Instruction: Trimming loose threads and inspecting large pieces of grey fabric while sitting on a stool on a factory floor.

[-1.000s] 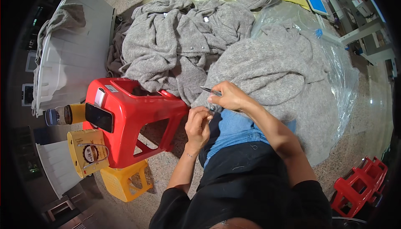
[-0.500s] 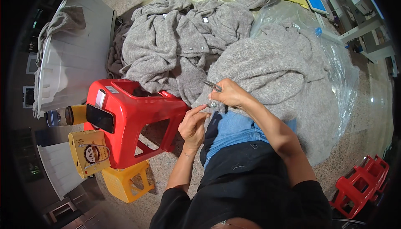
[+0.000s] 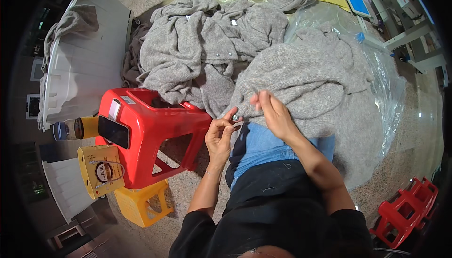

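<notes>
Across my lap lies a grey knit garment, with a small shiny button at its near left edge. My left hand pinches that edge between closed fingers, right beside the button. To the right and a little above it, my right hand is raised over the garment, its fingers curled and smeared by motion. A faint dark tip of the metal thread snips shows past its fingertips; the rest of them is hidden in the hand.
A heap of grey knitwear lies ahead, beside clear plastic sheeting. On the left stand a red stool with a phone, a yellow paper bag, a yellow stool and a white bin. Red stools stand right.
My right hand has moved from beside the button up and to the right, away from my left hand. My left hand stays at the garment's edge, barely shifted.
</notes>
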Demonstrator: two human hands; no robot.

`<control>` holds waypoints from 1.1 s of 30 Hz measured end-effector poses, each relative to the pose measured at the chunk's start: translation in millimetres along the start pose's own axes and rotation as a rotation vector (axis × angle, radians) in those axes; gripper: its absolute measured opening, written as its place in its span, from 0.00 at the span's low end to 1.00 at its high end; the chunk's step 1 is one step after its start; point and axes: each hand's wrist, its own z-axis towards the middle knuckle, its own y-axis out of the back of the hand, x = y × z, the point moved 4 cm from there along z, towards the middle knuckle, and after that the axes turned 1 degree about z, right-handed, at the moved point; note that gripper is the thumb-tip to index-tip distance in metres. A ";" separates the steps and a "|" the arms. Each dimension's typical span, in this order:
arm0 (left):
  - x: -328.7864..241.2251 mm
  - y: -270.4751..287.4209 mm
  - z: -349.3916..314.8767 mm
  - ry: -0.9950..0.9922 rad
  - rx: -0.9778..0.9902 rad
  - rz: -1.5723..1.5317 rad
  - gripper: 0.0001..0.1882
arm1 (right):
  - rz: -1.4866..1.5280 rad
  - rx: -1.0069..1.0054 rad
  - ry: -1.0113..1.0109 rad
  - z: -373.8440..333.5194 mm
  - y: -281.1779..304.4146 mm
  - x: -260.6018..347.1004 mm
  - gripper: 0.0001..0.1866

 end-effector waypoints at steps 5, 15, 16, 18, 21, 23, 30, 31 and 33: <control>-4.3 -2.6 0.0 0.075 -0.039 -0.127 0.05 | 0.075 0.315 -0.351 -40.2 -13.5 -18.9 0.25; -4.8 -5.0 -3.6 0.104 -0.034 -0.207 0.07 | -0.080 0.248 -0.246 -40.7 -25.1 -17.7 0.27; -4.7 -5.6 -3.8 0.104 -0.021 -0.242 0.05 | -0.113 0.233 -0.228 -39.5 -23.8 -15.8 0.27; -5.3 -6.8 -4.1 0.105 -0.007 -0.277 0.03 | -0.152 0.229 -0.232 -38.5 -23.6 -16.2 0.27; -6.6 -7.3 -3.7 0.110 -0.012 -0.199 0.07 | -0.199 0.218 -0.229 -36.6 -23.0 -16.4 0.27; -6.5 -8.0 -4.9 0.121 -0.005 -0.207 0.06 | -0.208 0.211 -0.222 -36.2 -23.1 -16.1 0.27; -3.1 -2.4 -0.2 0.138 -0.082 -0.229 0.06 | -0.158 0.089 -0.193 -30.0 -11.8 -15.4 0.23; 3.5 8.5 3.5 0.190 -0.210 -0.215 0.07 | -0.112 0.036 -0.153 -28.2 -6.0 -16.2 0.20; 17.1 34.8 10.3 0.229 -0.387 -0.237 0.07 | -0.100 0.003 -0.053 -19.8 7.2 -13.4 0.13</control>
